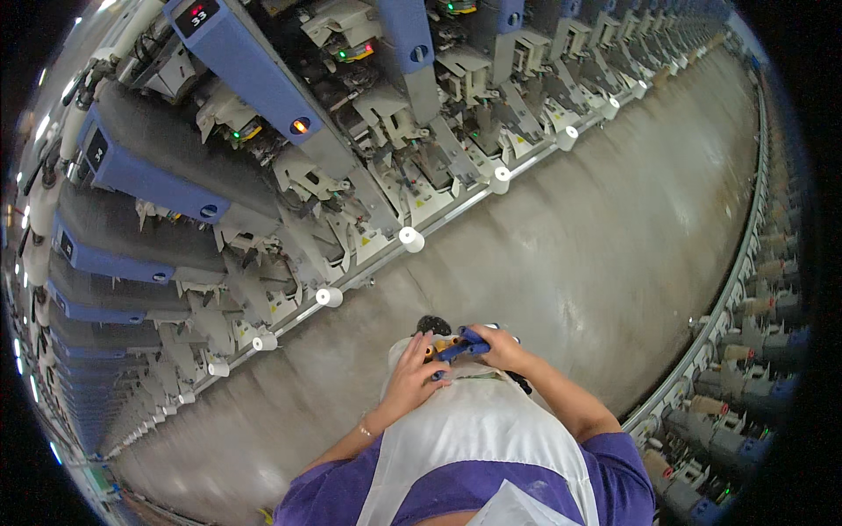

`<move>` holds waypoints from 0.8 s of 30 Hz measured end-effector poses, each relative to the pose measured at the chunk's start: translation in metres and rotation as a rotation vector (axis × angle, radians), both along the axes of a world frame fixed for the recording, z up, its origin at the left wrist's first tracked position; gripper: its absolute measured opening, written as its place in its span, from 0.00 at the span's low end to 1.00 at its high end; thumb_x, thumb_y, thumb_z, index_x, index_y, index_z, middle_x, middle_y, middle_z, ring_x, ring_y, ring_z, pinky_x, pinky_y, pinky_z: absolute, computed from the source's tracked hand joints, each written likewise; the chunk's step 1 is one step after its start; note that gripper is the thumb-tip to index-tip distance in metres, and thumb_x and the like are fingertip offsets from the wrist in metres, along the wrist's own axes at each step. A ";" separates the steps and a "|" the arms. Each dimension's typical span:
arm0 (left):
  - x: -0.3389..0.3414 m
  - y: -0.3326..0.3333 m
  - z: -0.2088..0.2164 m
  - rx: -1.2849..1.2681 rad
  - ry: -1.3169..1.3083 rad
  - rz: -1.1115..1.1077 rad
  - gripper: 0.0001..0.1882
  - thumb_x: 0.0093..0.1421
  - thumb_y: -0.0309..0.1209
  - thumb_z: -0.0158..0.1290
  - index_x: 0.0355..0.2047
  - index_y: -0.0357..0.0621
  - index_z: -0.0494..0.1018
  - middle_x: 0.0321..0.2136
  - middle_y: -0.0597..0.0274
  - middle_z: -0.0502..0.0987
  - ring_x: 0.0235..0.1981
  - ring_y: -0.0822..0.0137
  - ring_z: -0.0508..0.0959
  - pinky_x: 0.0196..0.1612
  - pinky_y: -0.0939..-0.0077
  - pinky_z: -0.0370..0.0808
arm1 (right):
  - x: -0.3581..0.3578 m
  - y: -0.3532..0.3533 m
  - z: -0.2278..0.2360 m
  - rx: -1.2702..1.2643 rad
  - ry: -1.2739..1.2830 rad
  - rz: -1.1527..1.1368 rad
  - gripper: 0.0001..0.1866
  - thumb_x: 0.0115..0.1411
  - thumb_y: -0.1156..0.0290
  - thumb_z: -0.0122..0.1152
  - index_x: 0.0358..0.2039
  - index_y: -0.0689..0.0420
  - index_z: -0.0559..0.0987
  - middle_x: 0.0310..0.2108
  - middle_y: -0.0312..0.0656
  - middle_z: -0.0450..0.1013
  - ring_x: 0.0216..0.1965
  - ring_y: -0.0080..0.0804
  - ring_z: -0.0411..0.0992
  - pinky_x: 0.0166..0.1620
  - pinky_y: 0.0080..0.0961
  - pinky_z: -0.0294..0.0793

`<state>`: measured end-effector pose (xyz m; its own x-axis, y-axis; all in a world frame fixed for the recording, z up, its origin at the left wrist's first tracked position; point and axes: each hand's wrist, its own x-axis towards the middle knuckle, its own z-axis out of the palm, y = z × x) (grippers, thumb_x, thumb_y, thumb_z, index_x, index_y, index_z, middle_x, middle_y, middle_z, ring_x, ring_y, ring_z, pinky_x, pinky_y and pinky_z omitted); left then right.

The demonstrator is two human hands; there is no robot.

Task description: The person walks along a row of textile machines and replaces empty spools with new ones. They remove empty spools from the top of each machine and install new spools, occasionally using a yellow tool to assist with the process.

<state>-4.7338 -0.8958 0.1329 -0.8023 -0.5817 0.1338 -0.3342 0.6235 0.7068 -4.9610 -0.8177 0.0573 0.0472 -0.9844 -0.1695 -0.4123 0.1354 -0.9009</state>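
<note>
Blue tubes (pixel 474 338): small bunch, at the front of the person's waist, between the two hands; lying at a slant, not upright.

Orange tubes (pixel 443 345): beside the blue ones, toward the left hand (pixel 409 377); number hidden by fingers.

Right hand (pixel 504 351): fingers and thumb closed on the blue tubes from the right; this grip seems to bear the bunch.

Left hand: fingers bent over the bunch from the other side, thumb near its lower end; whether it pinches a piece or only steadies it, cannot tell.

White apron (pixel 478 425): over a purple shirt (pixel 618 465); the tubes are kept close to it, probably for steadiness and a near view.

White cones (pixel 411 238): lined up, spaced apart, along a metal rail (pixel 368 273); likely set on the aisle side for easy reach.

Machines (pixel 254 70): blue-and-grey row, behind the rail.

Second machine row (pixel 719 421): at far right.

Floor (pixel 561 245): grey, shiny, between both rows.
</note>
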 end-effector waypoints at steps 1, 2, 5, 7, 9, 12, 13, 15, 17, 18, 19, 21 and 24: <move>-0.001 -0.004 0.001 0.053 -0.061 0.017 0.15 0.50 0.38 0.64 0.38 0.51 0.77 0.56 0.52 0.69 0.58 0.50 0.67 0.56 0.55 0.66 | -0.010 -0.003 -0.004 0.030 -0.142 -0.120 0.21 0.55 0.69 0.68 0.48 0.59 0.74 0.42 0.46 0.77 0.42 0.41 0.76 0.46 0.34 0.74; -0.003 -0.010 0.002 0.108 -0.088 0.028 0.14 0.51 0.37 0.63 0.37 0.51 0.77 0.54 0.54 0.71 0.57 0.51 0.68 0.54 0.56 0.67 | -0.020 -0.009 -0.007 0.077 -0.282 -0.238 0.21 0.55 0.70 0.68 0.48 0.59 0.74 0.41 0.44 0.78 0.41 0.36 0.76 0.46 0.31 0.74; -0.009 -0.034 0.000 0.417 -0.269 0.086 0.11 0.54 0.36 0.61 0.37 0.50 0.77 0.47 0.58 0.76 0.52 0.53 0.72 0.51 0.59 0.69 | -0.052 -0.032 -0.010 0.187 -0.432 -0.401 0.15 0.56 0.71 0.67 0.44 0.59 0.77 0.41 0.34 0.77 0.44 0.23 0.73 0.48 0.27 0.71; -0.011 -0.056 -0.009 0.552 -0.315 0.117 0.10 0.55 0.35 0.60 0.37 0.50 0.77 0.42 0.60 0.78 0.49 0.55 0.73 0.49 0.59 0.70 | -0.072 -0.057 -0.006 0.126 -0.459 -0.451 0.13 0.58 0.69 0.65 0.43 0.59 0.80 0.38 0.33 0.77 0.38 0.22 0.71 0.43 0.25 0.71; -0.008 -0.082 -0.025 0.564 -0.253 0.129 0.10 0.56 0.34 0.59 0.38 0.51 0.77 0.37 0.59 0.78 0.46 0.57 0.74 0.47 0.59 0.69 | -0.093 -0.089 -0.001 0.043 -0.401 -0.457 0.13 0.59 0.67 0.64 0.43 0.58 0.80 0.37 0.33 0.77 0.36 0.21 0.70 0.41 0.25 0.71; 0.001 -0.115 -0.046 0.137 -0.300 0.130 0.10 0.57 0.37 0.58 0.38 0.52 0.77 0.33 0.58 0.76 0.41 0.58 0.74 0.46 0.60 0.68 | -0.113 -0.158 -0.007 0.040 -0.191 -0.561 0.13 0.60 0.67 0.63 0.44 0.56 0.80 0.36 0.32 0.77 0.33 0.21 0.69 0.38 0.25 0.71; 0.005 -0.122 -0.053 0.153 -0.269 0.122 0.10 0.57 0.38 0.57 0.38 0.53 0.78 0.31 0.58 0.75 0.39 0.58 0.73 0.45 0.59 0.67 | -0.117 -0.181 -0.013 0.030 -0.150 -0.588 0.13 0.60 0.67 0.63 0.43 0.56 0.81 0.35 0.32 0.77 0.33 0.21 0.69 0.38 0.25 0.71; 0.015 -0.134 -0.062 0.121 -0.263 0.140 0.10 0.59 0.40 0.55 0.39 0.55 0.78 0.29 0.58 0.73 0.37 0.57 0.73 0.44 0.59 0.66 | -0.122 -0.239 -0.034 -0.097 -0.162 -0.652 0.12 0.59 0.69 0.64 0.42 0.58 0.81 0.33 0.33 0.77 0.31 0.20 0.71 0.36 0.23 0.72; 0.029 -0.144 -0.066 0.266 -0.367 0.216 0.14 0.57 0.45 0.56 0.43 0.59 0.78 0.35 0.57 0.77 0.43 0.56 0.74 0.50 0.59 0.66 | -0.128 -0.293 -0.057 -0.133 -0.237 -0.669 0.11 0.58 0.71 0.65 0.42 0.59 0.81 0.32 0.33 0.77 0.30 0.19 0.71 0.36 0.22 0.72; 0.037 -0.148 -0.065 0.300 -0.376 0.276 0.16 0.57 0.45 0.56 0.44 0.59 0.77 0.37 0.56 0.77 0.45 0.56 0.74 0.51 0.60 0.66 | -0.128 -0.321 -0.069 -0.271 -0.283 -0.672 0.12 0.57 0.73 0.66 0.42 0.59 0.80 0.31 0.34 0.77 0.30 0.18 0.71 0.36 0.20 0.72; 0.046 -0.150 -0.061 0.368 -0.424 0.324 0.18 0.56 0.46 0.57 0.46 0.60 0.77 0.40 0.56 0.78 0.47 0.56 0.74 0.52 0.60 0.66 | -0.130 -0.351 -0.080 -0.193 -0.124 -0.726 0.11 0.57 0.74 0.66 0.41 0.59 0.81 0.32 0.34 0.76 0.32 0.19 0.71 0.38 0.21 0.72; 0.061 -0.151 -0.046 0.347 -0.588 0.397 0.21 0.55 0.47 0.58 0.49 0.60 0.76 0.45 0.54 0.78 0.51 0.53 0.73 0.54 0.61 0.67 | -0.136 -0.408 -0.098 -0.360 -0.151 -0.632 0.12 0.57 0.76 0.65 0.42 0.59 0.79 0.38 0.36 0.77 0.37 0.21 0.71 0.42 0.22 0.72; 0.068 -0.138 -0.027 0.389 -0.250 0.622 0.23 0.54 0.41 0.61 0.51 0.55 0.74 0.46 0.53 0.78 0.49 0.49 0.74 0.52 0.59 0.70 | -0.150 -0.495 -0.123 -0.328 -0.541 -0.559 0.14 0.57 0.75 0.65 0.44 0.56 0.74 0.51 0.42 0.74 0.50 0.28 0.70 0.53 0.25 0.67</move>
